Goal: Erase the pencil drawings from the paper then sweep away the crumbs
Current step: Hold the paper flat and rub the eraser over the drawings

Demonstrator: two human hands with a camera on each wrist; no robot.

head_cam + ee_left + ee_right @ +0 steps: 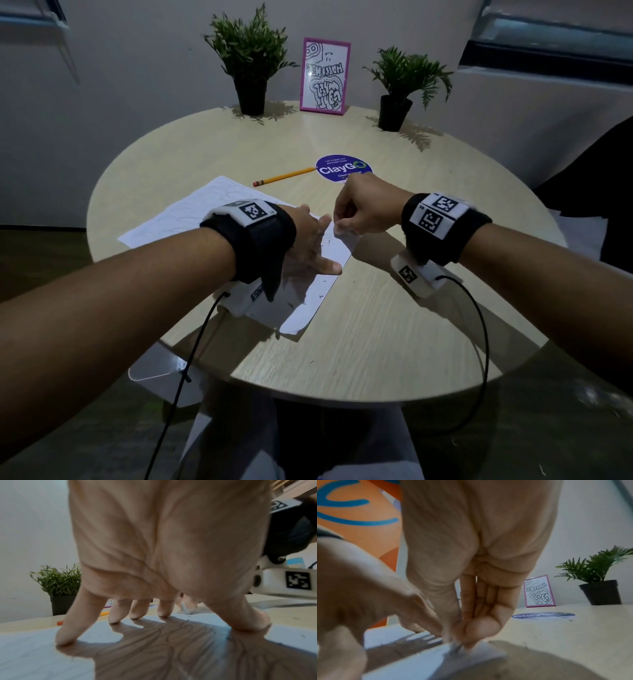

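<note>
Paper (191, 212) flat at centre-left, thin and easily creased; best pinned near the rubbing spot. Left hand (308, 246) splayed, pressing it down. Right hand (363, 209) pinching a small eraser (342, 234) at the paper's right edge; crumbs light, loose.

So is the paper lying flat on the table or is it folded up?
Spread flat. The paper lies open on the round table, with the left hand pressing it down with spread fingertips.

Left hand (308, 240) flat with fingers (68, 632) spread wide and pressing down, right hand (363, 205) just beside it, curled tight and pinching something small.
</note>
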